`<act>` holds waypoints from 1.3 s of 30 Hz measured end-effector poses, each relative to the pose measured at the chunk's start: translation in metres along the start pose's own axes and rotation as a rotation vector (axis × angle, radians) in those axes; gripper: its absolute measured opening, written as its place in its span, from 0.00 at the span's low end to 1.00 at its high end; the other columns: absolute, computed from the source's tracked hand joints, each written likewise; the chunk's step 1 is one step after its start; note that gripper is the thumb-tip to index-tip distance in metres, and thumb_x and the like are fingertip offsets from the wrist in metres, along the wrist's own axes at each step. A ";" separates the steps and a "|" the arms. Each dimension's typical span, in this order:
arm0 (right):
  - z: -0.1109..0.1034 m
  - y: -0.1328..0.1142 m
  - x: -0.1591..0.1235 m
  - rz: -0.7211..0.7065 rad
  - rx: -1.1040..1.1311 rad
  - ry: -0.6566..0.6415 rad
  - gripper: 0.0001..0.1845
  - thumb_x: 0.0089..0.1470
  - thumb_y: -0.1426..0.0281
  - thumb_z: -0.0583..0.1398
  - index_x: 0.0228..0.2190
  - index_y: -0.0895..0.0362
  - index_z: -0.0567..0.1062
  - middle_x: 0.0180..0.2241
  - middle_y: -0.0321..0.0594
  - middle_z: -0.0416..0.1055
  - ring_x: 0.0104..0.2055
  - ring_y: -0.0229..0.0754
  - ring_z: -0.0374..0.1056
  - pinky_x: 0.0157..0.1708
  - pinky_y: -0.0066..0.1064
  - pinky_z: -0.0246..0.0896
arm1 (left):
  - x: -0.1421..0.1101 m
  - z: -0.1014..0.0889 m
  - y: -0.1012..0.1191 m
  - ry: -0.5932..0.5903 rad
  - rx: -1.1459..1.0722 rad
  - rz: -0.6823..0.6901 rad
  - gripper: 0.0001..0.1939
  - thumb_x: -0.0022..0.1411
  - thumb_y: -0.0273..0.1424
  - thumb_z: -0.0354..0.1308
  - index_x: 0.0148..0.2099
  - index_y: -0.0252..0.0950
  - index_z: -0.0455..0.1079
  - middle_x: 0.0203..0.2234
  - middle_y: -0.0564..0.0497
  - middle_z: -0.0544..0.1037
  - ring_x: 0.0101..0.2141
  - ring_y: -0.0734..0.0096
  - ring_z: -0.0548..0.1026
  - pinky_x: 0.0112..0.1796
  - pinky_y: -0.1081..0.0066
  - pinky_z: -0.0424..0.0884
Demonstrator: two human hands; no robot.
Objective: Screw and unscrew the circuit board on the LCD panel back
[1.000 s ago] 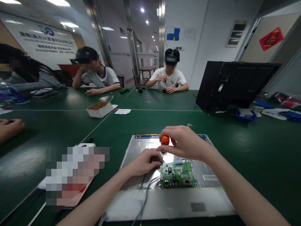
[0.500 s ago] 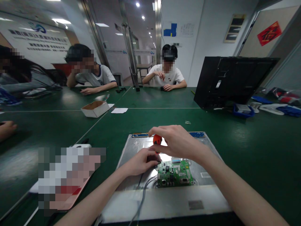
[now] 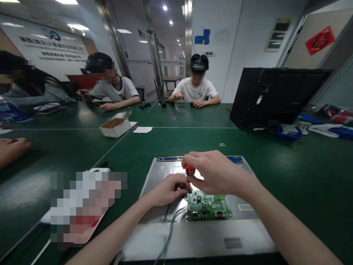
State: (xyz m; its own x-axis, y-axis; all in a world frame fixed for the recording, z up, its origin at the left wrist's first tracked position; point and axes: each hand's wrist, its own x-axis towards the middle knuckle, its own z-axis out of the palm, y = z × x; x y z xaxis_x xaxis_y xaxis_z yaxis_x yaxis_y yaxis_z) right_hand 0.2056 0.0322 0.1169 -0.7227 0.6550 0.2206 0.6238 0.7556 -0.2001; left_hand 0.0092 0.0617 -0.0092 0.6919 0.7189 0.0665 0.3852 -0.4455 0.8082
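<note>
My right hand (image 3: 217, 171) is closed around the red-orange and black handle of a screwdriver (image 3: 190, 170), held upright. Its lower end comes down at the upper left corner of a green circuit board (image 3: 208, 206). Beside that corner, my left hand (image 3: 172, 187) has its thumb and fingers pinched together close to the screwdriver's tip; what they hold is too small to make out. The board lies on the silvery back of a flat display panel (image 3: 154, 182). Grey cables (image 3: 171, 232) run from the board's left side towards me. A narrow blue circuit strip (image 3: 234, 159) lines the panel's far edge.
A phone-like white and pink item (image 3: 100, 221), partly blurred, lies on the left. Further off are an open white box (image 3: 117, 130), a white paper (image 3: 142, 129) and a large black monitor (image 3: 278, 97). People sit across the green table (image 3: 193, 141); another person's hand (image 3: 15, 149) rests at left.
My right hand has turned slightly on the screwdriver handle, its index finger now more curled. My left hand stays at the board's corner. The whole view has shifted a little.
</note>
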 end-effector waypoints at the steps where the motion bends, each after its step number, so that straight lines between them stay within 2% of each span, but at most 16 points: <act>1: 0.001 0.000 0.001 0.004 -0.005 0.002 0.04 0.55 0.71 0.57 0.36 0.57 0.67 0.34 0.36 0.70 0.28 0.35 0.60 0.24 0.28 0.43 | 0.000 0.000 0.000 0.001 0.003 -0.001 0.05 0.56 0.21 0.56 0.34 0.33 0.72 0.28 0.52 0.75 0.30 0.69 0.71 0.33 0.72 0.67; 8: 0.005 0.002 0.002 0.029 -0.093 0.030 0.07 0.58 0.65 0.58 0.34 0.56 0.67 0.30 0.34 0.70 0.25 0.35 0.59 0.22 0.28 0.41 | -0.001 0.000 0.001 0.002 0.016 -0.012 0.06 0.57 0.22 0.56 0.36 0.33 0.72 0.29 0.52 0.75 0.30 0.69 0.71 0.33 0.71 0.67; 13: 0.002 0.001 0.000 0.035 -0.056 -0.001 0.06 0.57 0.67 0.58 0.36 0.56 0.67 0.33 0.36 0.71 0.28 0.36 0.62 0.23 0.28 0.43 | -0.001 -0.001 -0.001 0.006 0.028 -0.015 0.03 0.58 0.24 0.57 0.36 0.33 0.71 0.29 0.51 0.75 0.31 0.68 0.71 0.33 0.71 0.68; 17: 0.001 0.000 0.001 0.032 -0.066 -0.001 0.04 0.56 0.69 0.57 0.35 0.57 0.67 0.32 0.36 0.72 0.27 0.36 0.62 0.23 0.28 0.43 | -0.001 0.000 -0.004 0.025 0.041 -0.019 0.03 0.58 0.24 0.56 0.35 0.33 0.71 0.29 0.51 0.75 0.30 0.68 0.71 0.33 0.71 0.67; 25: 0.006 0.003 0.001 0.020 -0.112 0.054 0.06 0.59 0.66 0.56 0.34 0.55 0.69 0.31 0.35 0.72 0.26 0.35 0.61 0.22 0.29 0.39 | 0.000 0.001 -0.005 0.015 0.031 -0.002 0.05 0.57 0.22 0.55 0.35 0.33 0.71 0.29 0.51 0.76 0.31 0.68 0.73 0.34 0.71 0.68; 30: 0.004 0.002 -0.001 0.027 -0.066 0.029 0.06 0.57 0.67 0.57 0.36 0.55 0.69 0.34 0.35 0.73 0.28 0.36 0.63 0.23 0.28 0.41 | 0.000 0.001 -0.006 0.029 0.033 0.005 0.04 0.56 0.23 0.56 0.34 0.33 0.70 0.28 0.52 0.75 0.30 0.69 0.72 0.32 0.72 0.67; 34: 0.001 0.003 -0.001 0.038 -0.003 -0.023 0.10 0.54 0.71 0.57 0.40 0.56 0.68 0.36 0.38 0.74 0.30 0.38 0.66 0.24 0.29 0.45 | 0.000 0.002 -0.009 0.021 0.032 0.011 0.04 0.55 0.24 0.57 0.35 0.33 0.70 0.27 0.52 0.74 0.29 0.70 0.70 0.31 0.73 0.65; 39: 0.000 0.003 0.000 0.059 -0.009 -0.045 0.09 0.55 0.72 0.56 0.40 0.56 0.69 0.36 0.38 0.74 0.30 0.38 0.67 0.24 0.29 0.46 | 0.000 0.001 -0.007 0.017 0.037 0.003 0.04 0.54 0.24 0.57 0.34 0.34 0.70 0.25 0.53 0.73 0.27 0.71 0.69 0.29 0.74 0.64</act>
State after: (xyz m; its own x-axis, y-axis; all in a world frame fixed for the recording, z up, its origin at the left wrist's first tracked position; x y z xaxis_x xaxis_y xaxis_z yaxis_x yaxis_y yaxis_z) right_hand 0.2076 0.0344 0.1168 -0.6973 0.6975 0.1651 0.6681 0.7159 -0.2026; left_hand 0.0070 0.0646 -0.0153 0.6826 0.7265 0.0787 0.4057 -0.4663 0.7861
